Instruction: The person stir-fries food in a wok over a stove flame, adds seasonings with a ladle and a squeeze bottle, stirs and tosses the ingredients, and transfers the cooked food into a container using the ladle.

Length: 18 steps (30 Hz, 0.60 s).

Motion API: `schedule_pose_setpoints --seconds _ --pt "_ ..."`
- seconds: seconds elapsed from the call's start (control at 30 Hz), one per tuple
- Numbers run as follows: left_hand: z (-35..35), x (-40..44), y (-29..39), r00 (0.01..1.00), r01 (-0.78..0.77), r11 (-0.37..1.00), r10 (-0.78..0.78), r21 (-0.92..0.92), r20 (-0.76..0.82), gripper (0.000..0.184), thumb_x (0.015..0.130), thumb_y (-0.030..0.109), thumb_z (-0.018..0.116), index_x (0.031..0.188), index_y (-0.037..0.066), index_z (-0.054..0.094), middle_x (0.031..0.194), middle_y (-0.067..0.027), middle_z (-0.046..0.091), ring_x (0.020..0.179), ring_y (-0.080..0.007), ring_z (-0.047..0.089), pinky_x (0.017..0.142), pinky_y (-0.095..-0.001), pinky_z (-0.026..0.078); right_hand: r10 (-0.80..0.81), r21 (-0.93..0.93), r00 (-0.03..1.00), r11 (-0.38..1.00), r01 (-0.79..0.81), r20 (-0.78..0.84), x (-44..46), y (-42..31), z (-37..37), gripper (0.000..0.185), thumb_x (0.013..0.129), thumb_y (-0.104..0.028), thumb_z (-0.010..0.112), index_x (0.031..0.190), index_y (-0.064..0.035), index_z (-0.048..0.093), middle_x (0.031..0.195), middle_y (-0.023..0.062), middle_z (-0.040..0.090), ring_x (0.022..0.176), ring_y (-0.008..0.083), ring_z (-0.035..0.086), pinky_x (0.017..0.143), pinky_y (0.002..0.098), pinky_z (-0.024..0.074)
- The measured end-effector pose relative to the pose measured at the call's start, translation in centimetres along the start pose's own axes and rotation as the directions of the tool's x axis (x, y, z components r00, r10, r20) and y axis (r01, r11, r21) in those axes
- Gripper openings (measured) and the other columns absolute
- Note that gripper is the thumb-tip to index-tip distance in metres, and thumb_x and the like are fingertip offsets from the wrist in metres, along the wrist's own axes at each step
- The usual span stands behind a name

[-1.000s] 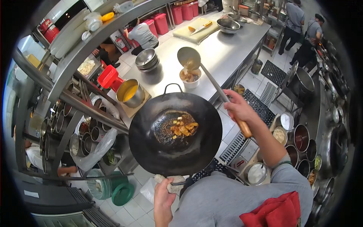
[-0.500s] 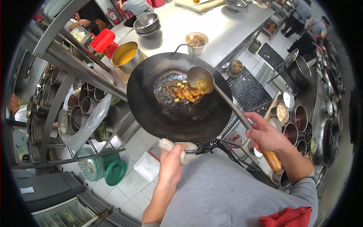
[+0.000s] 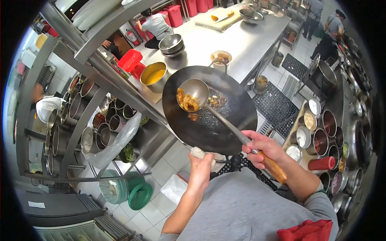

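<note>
My left hand [image 3: 201, 166] is closed around a pale cloth [image 3: 197, 152] on the near handle of a dark wok [image 3: 189, 134]. The wok is held tilted at the edge of the steel counter. Gripped in my right hand [image 3: 263, 149] is a ladle [image 3: 198, 89] with a long metal shaft and wooden end. Its bowl is inside the wok at the left, holding brown glazed food pieces [image 3: 187, 101]. A few pieces and dark sauce lie on the wok's surface. Just beyond the far rim stands a white bowl [image 3: 221, 57] with brown food in it.
A pot of orange liquid [image 3: 154, 74], a red container [image 3: 130, 61] and stacked metal bowls [image 3: 171, 45] stand on the steel counter [image 3: 201, 44]. Pots of ingredients [image 3: 317, 140] line the right side. A metal shelf frame [image 3: 116, 98] runs along the left. Other people are farther off.
The ladle has swept left across the wok and now carries food pieces in its bowl. My view has turned, shifting the scene rightward. Both hands keep their holds.
</note>
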<state>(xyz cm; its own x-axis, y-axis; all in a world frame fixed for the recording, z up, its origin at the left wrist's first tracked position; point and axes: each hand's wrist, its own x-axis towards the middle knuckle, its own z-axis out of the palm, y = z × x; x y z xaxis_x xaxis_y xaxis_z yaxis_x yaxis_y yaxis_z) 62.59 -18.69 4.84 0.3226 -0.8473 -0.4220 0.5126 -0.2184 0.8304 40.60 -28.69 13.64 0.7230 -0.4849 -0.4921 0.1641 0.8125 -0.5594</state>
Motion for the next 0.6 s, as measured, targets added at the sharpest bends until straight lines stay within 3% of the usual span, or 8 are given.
schedule_pose_setpoints --seconds 0.03,0.17,0.37,0.5,0.6 --pt "-0.2 -0.1 0.1 1.000 0.003 1.000 -0.003 -0.008 0.003 0.062 0.085 0.002 0.060 0.137 -0.004 0.027 0.129 -0.0158 0.051 0.119 -0.0237 0.054 0.103 -0.0368 0.045 -0.010 0.041 1.000 0.999 0.010 0.018 0.5 0.2 -0.8 0.046 0.097 -0.006 0.052 0.141 -0.0102 0.041 0.091 0.0064 0.052 0.052 0.0069 0.046 0.038 0.0235 0.0416" --pt "-0.8 0.2 1.4 0.999 -0.011 0.996 0.008 -0.093 -0.033 0.038 0.086 -0.002 0.057 0.125 -0.002 0.052 0.113 -0.0126 0.065 0.098 -0.0263 0.067 0.085 -0.0408 0.055 -0.050 0.166 0.996 0.985 0.038 0.070 1.8 0.3 -3.5 0.045 0.097 -0.005 0.051 0.141 -0.0098 0.042 0.093 0.0083 0.052 0.051 0.0072 0.046 0.037 0.0243 0.0458" --pt "-1.8 0.0 1.1 0.985 0.131 0.964 -0.153 -0.230 -0.081 0.031 0.088 0.001 0.059 0.118 -0.006 0.056 0.108 -0.0151 0.066 0.096 -0.0297 0.068 0.085 -0.0447 0.057 -0.217 0.186 0.974 0.962 0.201 0.066 1.3 -3.3 -5.6 0.044 0.097 -0.006 0.052 0.140 -0.0104 0.043 0.093 0.0091 0.056 0.051 0.0072 0.048 0.037 0.0251 0.0454" --pt "-1.6 -0.3 0.6 0.974 0.154 0.957 -0.189 -0.244 -0.127 0.031 0.087 0.003 0.060 0.117 -0.008 0.056 0.108 -0.0171 0.066 0.095 -0.0315 0.069 0.083 -0.0460 0.057 -0.398 -0.218 0.916 0.899 0.379 -0.054 3.2 -8.2 -5.3 0.051 0.094 -0.005 0.056 0.142 -0.0081 0.038 0.087 0.0069 0.055 0.051 0.0092 0.050 0.037 0.0269 0.0429" --pt "-1.3 -0.5 0.3 0.970 0.150 0.958 -0.191 -0.246 -0.152 0.031 0.087 0.003 0.060 0.115 -0.008 0.057 0.106 -0.0174 0.066 0.094 -0.0315 0.069 0.082 -0.0463 0.058 -0.477 -0.486 0.874 0.788 0.378 -0.094 6.9 -11.5 -7.5 0.052 0.092 -0.004 0.055 0.141 -0.0085 0.041 0.084 0.0049 0.053 0.049 0.0089 0.050 0.036 0.0255 0.0418"
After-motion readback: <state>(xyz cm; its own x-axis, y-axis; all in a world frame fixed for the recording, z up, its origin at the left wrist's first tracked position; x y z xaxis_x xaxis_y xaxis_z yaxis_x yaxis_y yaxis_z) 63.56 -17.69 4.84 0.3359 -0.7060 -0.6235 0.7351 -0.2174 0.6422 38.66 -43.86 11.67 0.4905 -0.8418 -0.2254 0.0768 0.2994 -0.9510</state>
